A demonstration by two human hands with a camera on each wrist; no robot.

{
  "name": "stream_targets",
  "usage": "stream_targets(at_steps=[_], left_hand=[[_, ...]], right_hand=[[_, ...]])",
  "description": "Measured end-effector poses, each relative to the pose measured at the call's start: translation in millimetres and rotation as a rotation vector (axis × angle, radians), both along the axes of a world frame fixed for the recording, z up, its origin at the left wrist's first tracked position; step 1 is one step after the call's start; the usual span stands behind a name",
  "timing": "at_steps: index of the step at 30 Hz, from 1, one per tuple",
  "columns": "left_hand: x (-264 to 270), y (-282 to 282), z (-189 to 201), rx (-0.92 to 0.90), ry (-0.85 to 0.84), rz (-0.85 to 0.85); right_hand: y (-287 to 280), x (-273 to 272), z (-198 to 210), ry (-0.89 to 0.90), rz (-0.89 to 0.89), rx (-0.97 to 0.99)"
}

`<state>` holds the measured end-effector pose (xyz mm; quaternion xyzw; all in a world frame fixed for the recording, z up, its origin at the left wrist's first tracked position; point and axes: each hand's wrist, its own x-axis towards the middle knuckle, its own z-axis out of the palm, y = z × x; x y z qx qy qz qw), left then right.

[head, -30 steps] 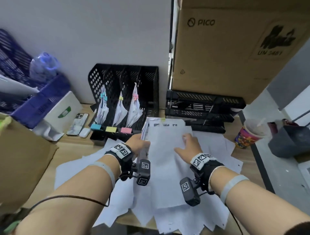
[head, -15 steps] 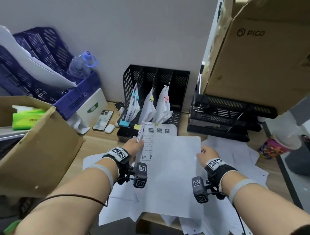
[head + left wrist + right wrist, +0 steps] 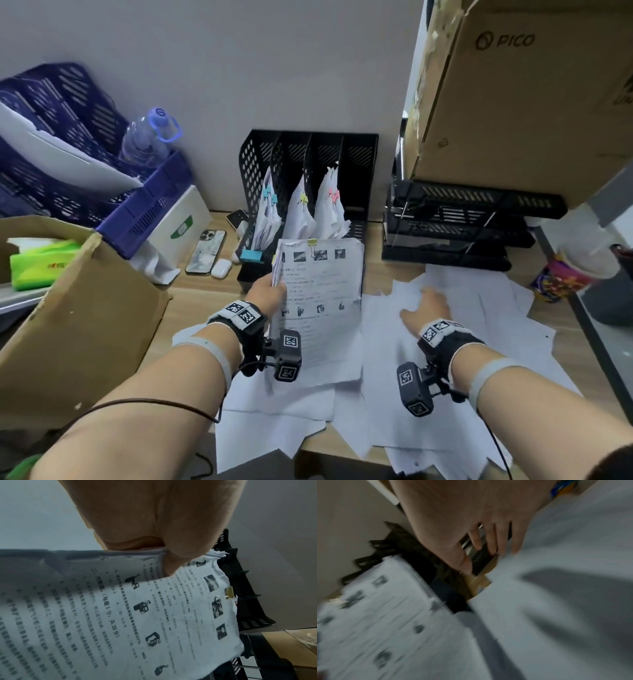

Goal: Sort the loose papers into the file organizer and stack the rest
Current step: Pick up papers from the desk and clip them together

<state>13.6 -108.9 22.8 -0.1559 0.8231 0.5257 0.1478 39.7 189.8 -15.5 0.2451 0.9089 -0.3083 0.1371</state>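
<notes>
Left hand [image 3: 269,294] pinches clipped packet [image 3: 320,301] by its left edge, centre frame, just before file organizer [image 3: 308,192]. Right hand [image 3: 424,308] spread flat on loose papers [image 3: 462,342], lower right. Risk: one-edge pinch lets packet sag, snagging a divider or filled slot. Half a second ago the blank sheet covered the packet; now it's gone.

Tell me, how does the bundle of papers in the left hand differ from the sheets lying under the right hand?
The clipped bundle is gripped by the left hand and raised; the loose sheets lie scattered flat on the desk beneath the open right hand. The bundle shows printed text and pictures and a yellow binder clip; the sheets look blank, unclipped. Both are white paper.
</notes>
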Motion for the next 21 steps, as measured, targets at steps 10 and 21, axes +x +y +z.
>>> stream_targets(at_steps=[10,21], left_hand=[[2,-44,-1,-0.137,-0.206,-0.137],[-7,-60,9,-0.057,-0.221,-0.169]], right_hand=[[-107,-14,25,0.022,0.348,-0.195],[-148,-18,37,0.023,0.355,-0.094]])
